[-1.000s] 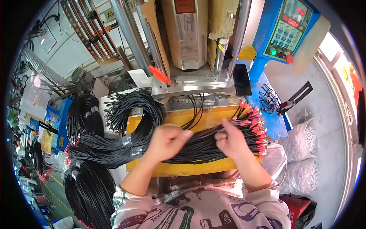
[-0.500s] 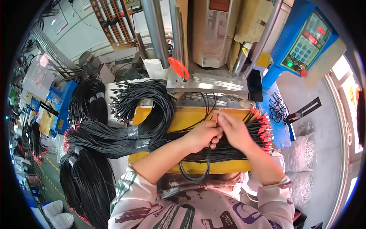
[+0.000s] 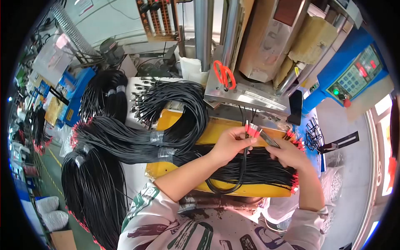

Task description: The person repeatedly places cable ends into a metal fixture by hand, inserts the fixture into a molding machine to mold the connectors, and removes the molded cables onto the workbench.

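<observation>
Pinched in my left hand (image 3: 230, 145) are a few black cables, their red-capped ends (image 3: 253, 129) standing up above the fingers and a loop hanging below. My right hand (image 3: 287, 153) is closed on a grey metal tool (image 3: 268, 137), whose far end reaches toward the red caps. Beneath both hands, a wide bundle of black cables (image 3: 258, 171) lies across the yellow board (image 3: 200, 125), with red tips at its right end.
A machine's metal plate (image 3: 246, 93) with a red loop (image 3: 224, 76) stands behind the board. Taped cable bundles (image 3: 125, 139) lie left. Right are a phone (image 3: 295, 107), black parts (image 3: 313, 132) and a blue control box (image 3: 354, 71).
My hands came together at the cables, then moved apart slightly. The grey tool now shows in my right hand, and red-capped ends rise from my left. The view has turned.
</observation>
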